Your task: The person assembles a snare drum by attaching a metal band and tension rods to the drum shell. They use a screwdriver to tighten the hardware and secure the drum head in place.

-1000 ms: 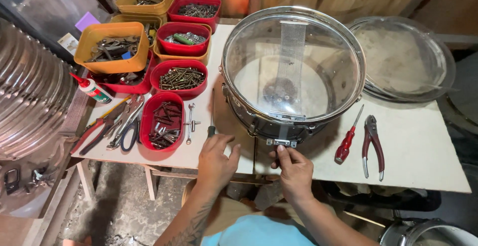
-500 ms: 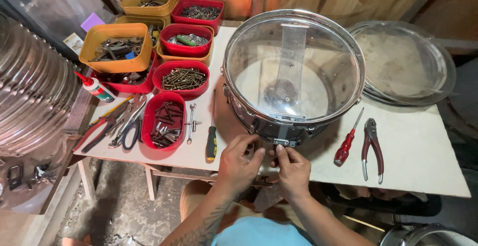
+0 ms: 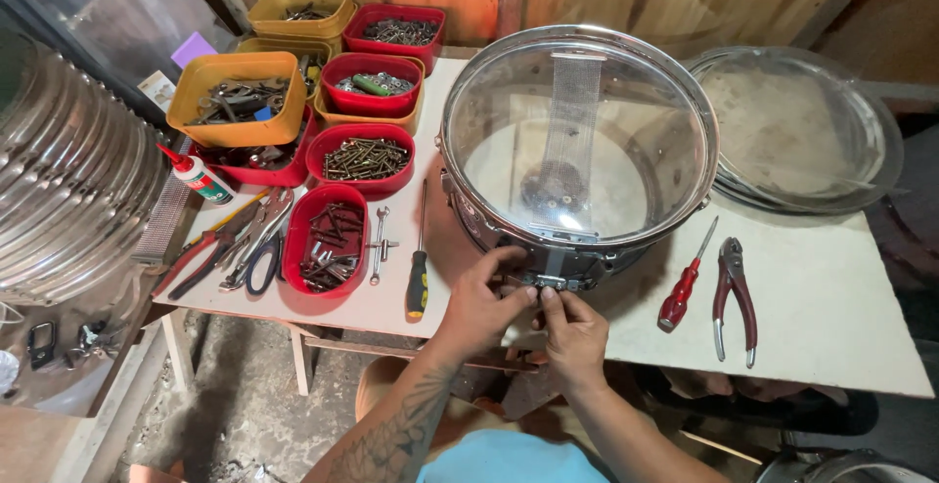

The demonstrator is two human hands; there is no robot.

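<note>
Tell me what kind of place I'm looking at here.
Likely a small drum repair workshop: a snare drum on a white worktable, red and yellow tubs of screws, plus pliers and screwdrivers. Both hands work at the drum's side hardware.

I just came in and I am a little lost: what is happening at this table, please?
A person works with both bare hands on a snare drum that lies on a white table. The left hand and the right hand pinch a small metal fitting at the near side of the drum's shell. A yellow-handled screwdriver, a red screwdriver and pliers lie untouched beside the drum, with trays of screws at the left.
</note>
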